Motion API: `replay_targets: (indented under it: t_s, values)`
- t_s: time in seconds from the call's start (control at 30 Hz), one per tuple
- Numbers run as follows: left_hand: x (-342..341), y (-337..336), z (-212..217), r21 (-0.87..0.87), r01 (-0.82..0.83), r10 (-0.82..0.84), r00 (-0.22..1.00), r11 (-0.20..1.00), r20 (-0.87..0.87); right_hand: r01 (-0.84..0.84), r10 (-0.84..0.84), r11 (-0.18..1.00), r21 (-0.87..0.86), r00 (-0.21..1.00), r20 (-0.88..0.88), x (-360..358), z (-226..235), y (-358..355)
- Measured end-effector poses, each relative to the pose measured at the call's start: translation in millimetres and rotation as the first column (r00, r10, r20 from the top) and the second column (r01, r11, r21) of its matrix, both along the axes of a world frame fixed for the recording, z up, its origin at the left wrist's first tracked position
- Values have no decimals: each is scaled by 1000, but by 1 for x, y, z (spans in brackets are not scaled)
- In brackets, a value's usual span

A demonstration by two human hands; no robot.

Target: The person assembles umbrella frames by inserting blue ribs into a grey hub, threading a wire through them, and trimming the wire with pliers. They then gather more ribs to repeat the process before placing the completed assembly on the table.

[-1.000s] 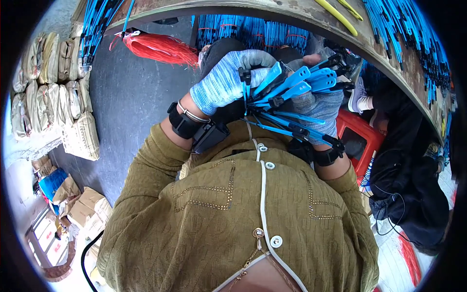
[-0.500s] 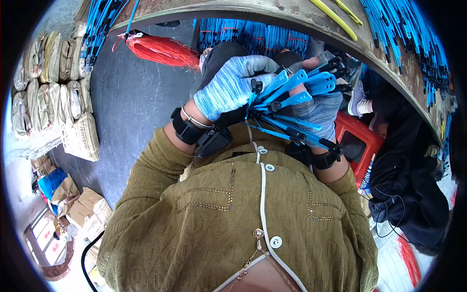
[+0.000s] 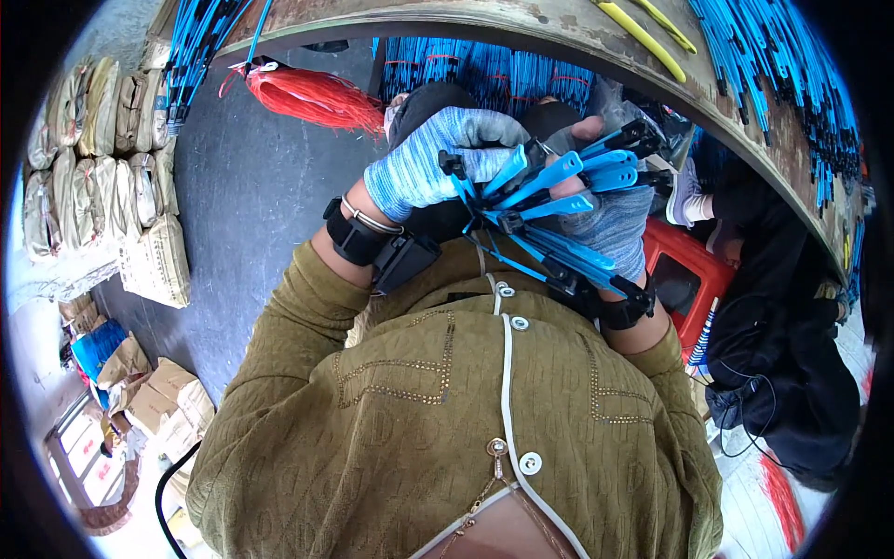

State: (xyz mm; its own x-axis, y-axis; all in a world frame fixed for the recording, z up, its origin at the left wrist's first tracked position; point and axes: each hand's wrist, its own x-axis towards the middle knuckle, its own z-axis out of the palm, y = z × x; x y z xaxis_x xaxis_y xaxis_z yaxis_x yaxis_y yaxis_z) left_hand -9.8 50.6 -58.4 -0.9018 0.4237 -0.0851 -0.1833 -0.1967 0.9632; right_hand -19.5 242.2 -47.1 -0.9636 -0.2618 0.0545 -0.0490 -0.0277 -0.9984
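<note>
Wooden table edge [image 3: 540, 11] curves at 12 o'clock, & toward 1 o'clock R hand [image 3: 616, 212] clamps blue strips [image 3: 559, 170], L hand [image 3: 433, 158] curled against them (pinch: can't tell), prob. handling step, next move needing steady R grip.

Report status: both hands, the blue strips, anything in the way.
Left hand curled on blue strips; right hand gripping them. Strips fanned out, partly hiding right hand. Red stool off to the right.

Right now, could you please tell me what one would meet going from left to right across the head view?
Stacked wrapped packages → red strand bundle → gloved left hand → gloved right hand → red plastic stool → co-worker's dark clothing.
</note>
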Motion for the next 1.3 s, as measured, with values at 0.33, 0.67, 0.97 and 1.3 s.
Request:
replay_targets:
  t_s: [0.33,0.67,0.97,1.3]
  values:
    - [5,5,-4,70,-86,84,996,994,22,-22,19,998,-56,998,-52,-6,-7,-3]
    - [15,24,1,-90,-160,162,987,983,21,15,-15,999,28,1000,11,-2,-1,-3]
    - [6,10,6,310,-31,-26,983,950,179,123,-116,980,-156,992,54,-11,-5,-10]
    - [6,7,39,-294,-141,47,951,945,-305,-1,3,1000,14,985,-175,-26,11,-23]
